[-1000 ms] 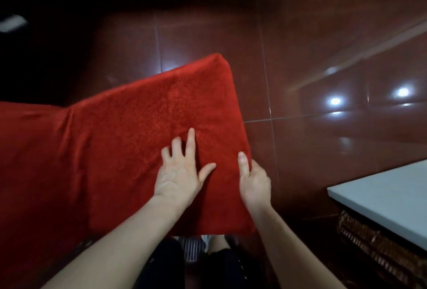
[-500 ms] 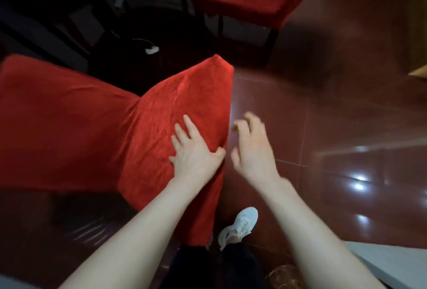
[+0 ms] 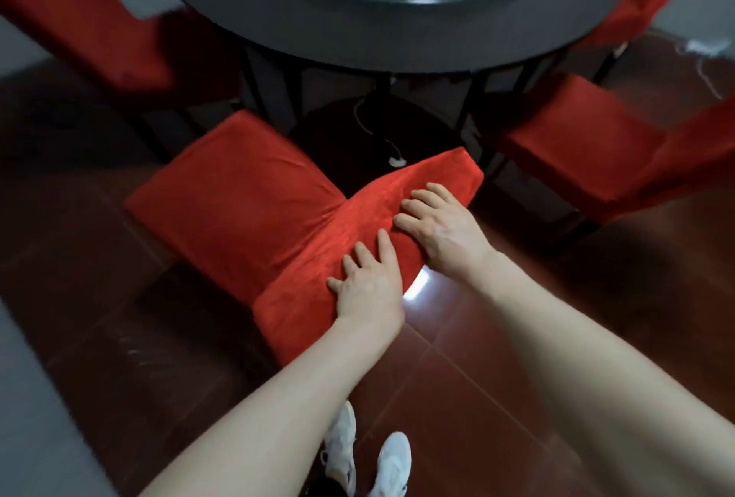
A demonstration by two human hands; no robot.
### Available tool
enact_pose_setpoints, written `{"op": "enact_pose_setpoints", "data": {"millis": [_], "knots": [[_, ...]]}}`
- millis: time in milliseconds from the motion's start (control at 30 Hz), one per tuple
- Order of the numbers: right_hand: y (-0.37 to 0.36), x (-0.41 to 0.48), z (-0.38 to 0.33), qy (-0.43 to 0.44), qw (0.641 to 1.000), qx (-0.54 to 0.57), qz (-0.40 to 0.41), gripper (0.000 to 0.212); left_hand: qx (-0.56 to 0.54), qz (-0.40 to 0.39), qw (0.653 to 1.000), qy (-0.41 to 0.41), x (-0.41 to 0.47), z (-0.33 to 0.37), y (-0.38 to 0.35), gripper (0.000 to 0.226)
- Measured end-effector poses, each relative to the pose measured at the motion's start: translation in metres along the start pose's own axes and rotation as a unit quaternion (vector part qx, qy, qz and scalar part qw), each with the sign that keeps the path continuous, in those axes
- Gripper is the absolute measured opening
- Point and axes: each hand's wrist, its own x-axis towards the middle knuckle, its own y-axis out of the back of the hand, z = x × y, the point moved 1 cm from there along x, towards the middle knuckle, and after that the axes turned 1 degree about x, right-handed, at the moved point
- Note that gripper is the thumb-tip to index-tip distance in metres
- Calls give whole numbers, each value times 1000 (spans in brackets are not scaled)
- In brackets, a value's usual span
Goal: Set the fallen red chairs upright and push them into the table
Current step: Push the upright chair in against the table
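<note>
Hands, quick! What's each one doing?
Left hand: open, flat on the red chair's backrest.
Right hand: fingers curled over the backrest's top; a firm grip cannot be told.

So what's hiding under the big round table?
Under the round table you can see dark legs, a dark round base and a white cord dangling down. The tabletop and the red chair hide the rest.

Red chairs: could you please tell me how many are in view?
3: one under both hands, one left of the table, one on the right. Red behind the table's right edge may be another.
</note>
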Motion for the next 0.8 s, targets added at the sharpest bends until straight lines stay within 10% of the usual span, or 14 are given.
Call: {"op": "enact_pose_setpoints", "data": {"millis": [400,800], "knots": [[55,99,-109,7,1000,19,1,26,11,16,1000,-11,4,-171,112,69],[67,136,-120,-101,993,-25,-63,79,35,34,986,-161,35,-222,134,70]]}}
